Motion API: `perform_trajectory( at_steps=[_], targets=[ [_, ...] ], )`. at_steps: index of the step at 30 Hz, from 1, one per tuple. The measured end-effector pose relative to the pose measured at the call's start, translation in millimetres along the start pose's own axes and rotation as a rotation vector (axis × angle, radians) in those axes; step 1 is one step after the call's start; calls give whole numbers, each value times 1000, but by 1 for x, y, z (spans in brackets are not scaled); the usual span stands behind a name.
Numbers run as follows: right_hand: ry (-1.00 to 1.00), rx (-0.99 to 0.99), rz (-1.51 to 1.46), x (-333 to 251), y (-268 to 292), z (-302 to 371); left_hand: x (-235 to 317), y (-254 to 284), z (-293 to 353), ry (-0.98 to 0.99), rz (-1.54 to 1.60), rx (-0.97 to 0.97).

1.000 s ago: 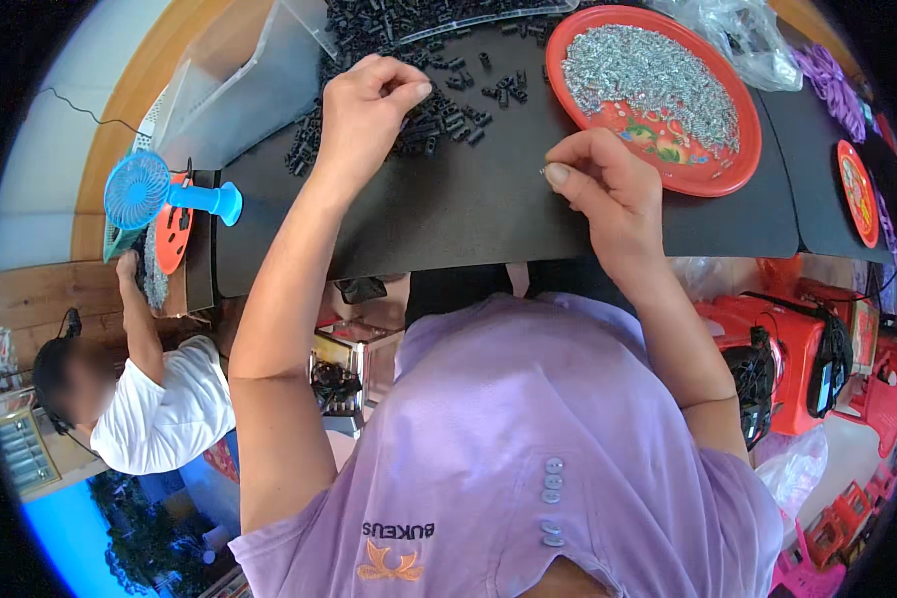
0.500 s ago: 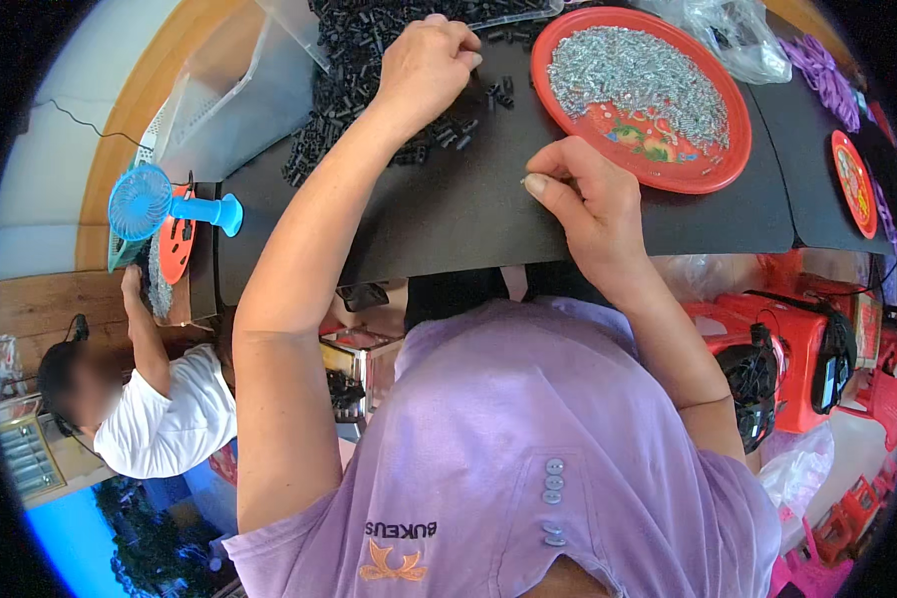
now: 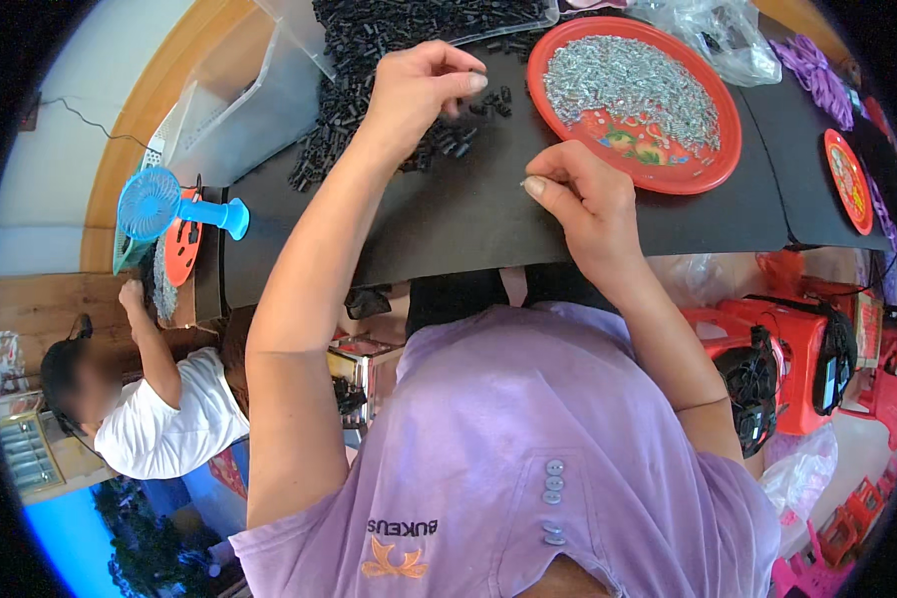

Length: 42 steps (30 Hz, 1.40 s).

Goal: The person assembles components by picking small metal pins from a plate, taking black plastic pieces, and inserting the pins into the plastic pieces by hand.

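My left hand [image 3: 414, 95] is above the near edge of a heap of small black plastic parts [image 3: 354, 125], its thumb and forefinger pressed together. A dark speck shows at those fingertips, too small to name. To the right, my right hand [image 3: 593, 204] pinches a small pale metal piece [image 3: 524, 183] between thumb and forefinger, its other fingers curled in. Just beyond that hand lies a red plate [image 3: 683, 184] with a fruit pattern, bearing many small silvery metal pieces [image 3: 628, 80]. A few loose black parts [image 3: 493, 102] are between the heap and the plate.
A clear plastic bin [image 3: 259, 110] stands at the left of the black table [image 3: 419, 234]. A blue fan [image 3: 154, 204] is at the table's left end, near a co-worker in a white shirt [image 3: 174, 429]. Clear plastic bags [image 3: 718, 40] and purple cord [image 3: 817, 75] lie far right.
My left hand has drawn down toward me from the black heap, its fingertips now pinched in plain view. My right hand keeps its pinch, almost unmoved. The view has shifted slightly.
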State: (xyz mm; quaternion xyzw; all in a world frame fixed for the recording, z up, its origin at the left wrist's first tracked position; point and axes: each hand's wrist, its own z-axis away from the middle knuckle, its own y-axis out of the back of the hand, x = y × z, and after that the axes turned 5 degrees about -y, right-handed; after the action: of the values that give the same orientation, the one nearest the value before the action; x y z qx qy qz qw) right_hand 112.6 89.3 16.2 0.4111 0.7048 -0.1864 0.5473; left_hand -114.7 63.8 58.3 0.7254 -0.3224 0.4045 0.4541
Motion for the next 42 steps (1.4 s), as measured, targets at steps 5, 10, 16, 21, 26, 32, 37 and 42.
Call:
perform_trajectory(
  at_steps=[5, 10, 16, 21, 26, 32, 37, 42],
  targets=[
    [17, -1, 37, 1, -1, -2, 20, -7, 51, 84, 677, 30],
    [39, 1, 61, 4, -4, -2, 16, -13, 80, 55, 839, 154],
    [59, -42, 58, 0, -10, -3, 14, -13, 100, 49, 852, 210],
    [62, -74, -31, -12, -25, -1, 12, -16, 113, 57, 773, 199],
    [204, -58, 13, -31, -35, -13, 18, -19, 121, 95, 638, 209],
    [330, -101, 161, -32, -37, -23, 18, -17, 124, 80, 542, 191],
    [364, -116, 272, -32, -35, -23, 20, -20, 126, 111, 615, 211],
    [342, -125, 355, -27, -36, -12, 12, -23, 126, 88, 581, 214]
  ],
)
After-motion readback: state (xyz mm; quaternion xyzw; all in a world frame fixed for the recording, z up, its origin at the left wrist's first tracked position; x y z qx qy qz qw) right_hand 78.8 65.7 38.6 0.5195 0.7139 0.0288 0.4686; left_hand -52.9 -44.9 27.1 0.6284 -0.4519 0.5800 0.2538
